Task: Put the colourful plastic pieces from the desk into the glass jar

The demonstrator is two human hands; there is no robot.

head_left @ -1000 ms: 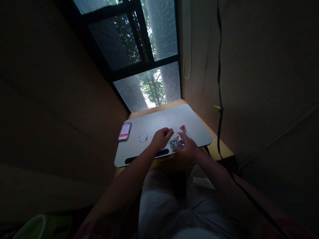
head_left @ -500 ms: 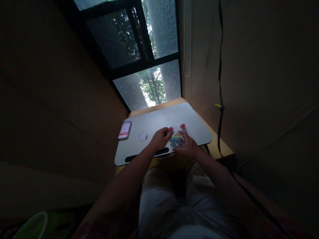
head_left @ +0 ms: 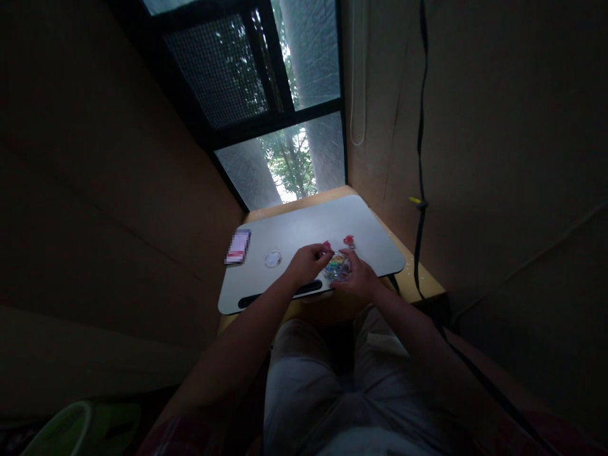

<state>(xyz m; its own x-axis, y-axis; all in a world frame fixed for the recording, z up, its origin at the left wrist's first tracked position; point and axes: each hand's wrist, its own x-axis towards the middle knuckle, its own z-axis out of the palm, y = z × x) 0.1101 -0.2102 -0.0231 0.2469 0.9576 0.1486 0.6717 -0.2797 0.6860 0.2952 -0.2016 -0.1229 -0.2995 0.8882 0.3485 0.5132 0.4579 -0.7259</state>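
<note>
A clear round container filled with small multicoloured pieces, too small to name, rests near the front edge of the white lap table. My right hand curves around its right side, thumb near the front and fingers at the far rim. At the container's left rim, my left hand has its thumb and fingertips pinched together; whatever is between them cannot be made out. Just beyond those fingertips lies a small pink heap, partly hidden. A small red heap sits behind the container.
A round clear lid or dish lies left of my hands. Farther left is a phone with a blurred screen. The lap table has a dark slot along its front and stands on a wooden surface below a window. A black cord hangs at right.
My left fingertips have shifted slightly right over the container's rim, and a greenish bit seen at them before no longer shows. My right hand stays in place.
</note>
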